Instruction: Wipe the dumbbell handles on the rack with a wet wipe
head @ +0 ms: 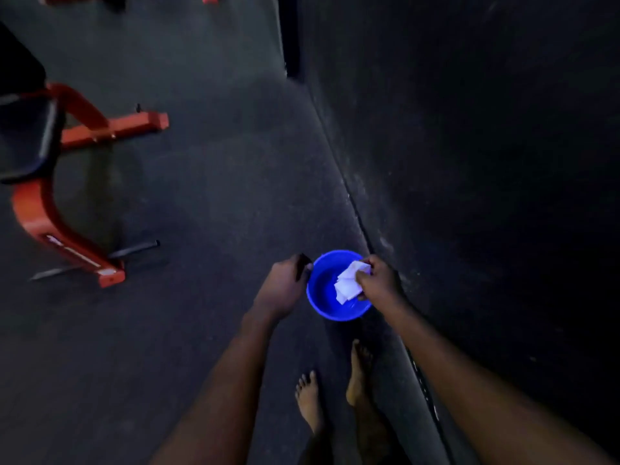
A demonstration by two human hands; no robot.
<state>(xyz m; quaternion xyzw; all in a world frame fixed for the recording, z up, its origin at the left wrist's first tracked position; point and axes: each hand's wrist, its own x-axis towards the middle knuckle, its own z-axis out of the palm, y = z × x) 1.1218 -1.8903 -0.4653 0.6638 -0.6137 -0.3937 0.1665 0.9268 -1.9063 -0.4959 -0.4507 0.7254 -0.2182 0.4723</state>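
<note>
Right hand [379, 283] pinches a white wipe [349, 284], with its fingers [364, 280] curled closed on the wipe's upper right edge. The wipe is crumpled and hangs down and left from those fingers, inside the mouth of a blue bowl [322, 297], close to the bowl's right rim. Its lower end is near the bowl's bottom; cannot tell if it touches, or if the bowl holds water. Left hand [283, 286] is at the bowl's left rim, fingers curled over the edge and gripping it, fingertips dark and blurred. The hands sit on opposite sides of the bowl with the wipe between them, and the wipe touches only the right hand. Cannot tell whether the bowl rests on the floor [201, 196] or is held up. Both forearms reach in from the bottom edge. Two bare feet [308, 401] stand on the dark floor below the bowl, the right one nearer to it. A dark wall [469, 129] fills the right side, and its line with the floor runs diagonally just beside the bowl's right rim. A red bench [50, 229] is far left, well apart from the bowl, with a black pad [27, 135] on top and a thin dark bar [134, 250] by its foot. The view is dim and slightly blurred.
</note>
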